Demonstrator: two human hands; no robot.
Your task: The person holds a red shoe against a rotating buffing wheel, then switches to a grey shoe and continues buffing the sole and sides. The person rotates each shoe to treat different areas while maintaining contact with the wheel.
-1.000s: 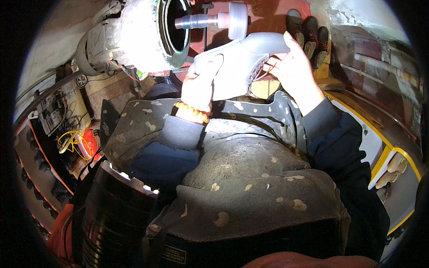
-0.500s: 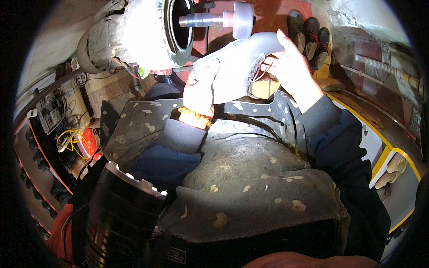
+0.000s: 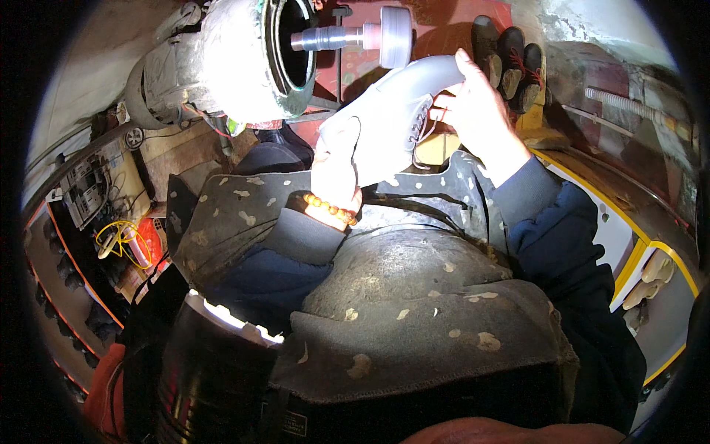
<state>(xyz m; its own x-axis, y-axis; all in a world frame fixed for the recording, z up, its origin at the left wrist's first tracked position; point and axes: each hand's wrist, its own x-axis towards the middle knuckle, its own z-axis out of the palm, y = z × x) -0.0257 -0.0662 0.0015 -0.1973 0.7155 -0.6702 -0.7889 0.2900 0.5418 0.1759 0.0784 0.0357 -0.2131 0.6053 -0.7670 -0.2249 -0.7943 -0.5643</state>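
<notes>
A pale grey lace-up shoe (image 3: 396, 111) is held in both my hands, tilted, its laced side facing right. My left hand (image 3: 334, 166), with an amber bead bracelet at the wrist, grips the shoe's near left end. My right hand (image 3: 484, 115) is closed around the far right end, thumb up on the edge and fingers beneath by the laces. Just beyond the shoe's upper edge is a grey wheel (image 3: 396, 37) on a metal shaft (image 3: 333, 38) of a big whitish machine (image 3: 229, 59). Whether shoe and wheel touch, I cannot tell.
Dark shoes with red laces (image 3: 510, 63) stand at the far right. A yellow-edged rack (image 3: 643, 240) with pale shoes is on my right; a rack of dark items (image 3: 74, 281) is on the left. A stained apron (image 3: 399, 296) covers my lap, with a black cylinder (image 3: 214, 370) nearby.
My left hand has come slightly toward me with the near end of the shoe, turning it a little. My right hand keeps its hold, and the view has shifted slightly.
</notes>
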